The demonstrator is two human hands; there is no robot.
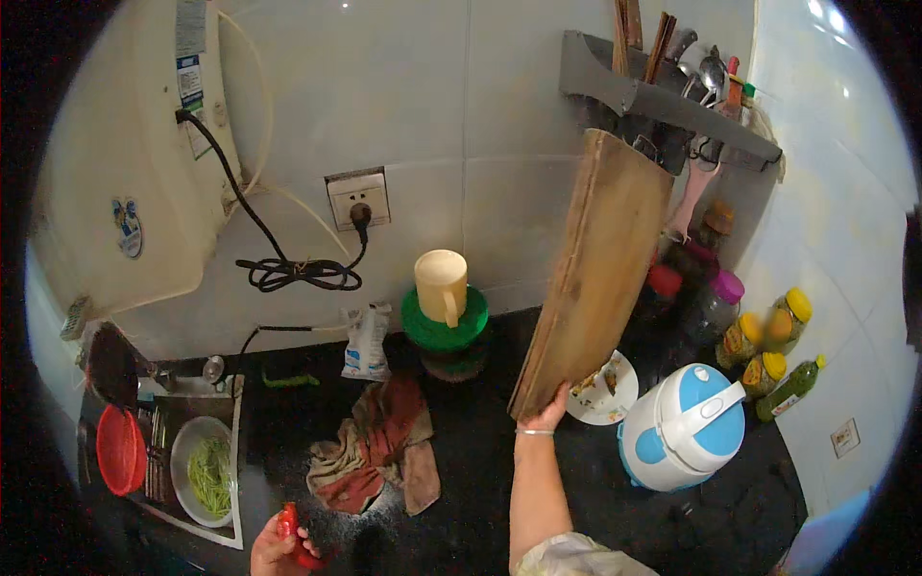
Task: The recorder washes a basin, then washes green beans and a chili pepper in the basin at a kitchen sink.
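My right hand (546, 416) grips the lower end of a thick wooden cutting board (612, 252), which is raised and tilted, its upper end close to the grey utensil rack on the wall. At the bottom left, my left hand (282, 543) is closed around a red object (289, 524), perhaps a handle; the rest of it is too dark to tell. A crumpled red and beige cloth (389, 446) lies on the black counter between my hands, with a pale wet or powdery patch by its lower edge. Behind my right hand is a white plate (625, 385) with food scraps.
The grey rack (670, 108) holds chopsticks and spoons. A blue and white rice cooker (684, 432) and yellow-lidded jars (763, 374) stand right. A cream mug (441, 284) sits on a green lid (418, 324). The sink at left holds a bowl of green vegetables (209, 475) and a red basket (119, 450).
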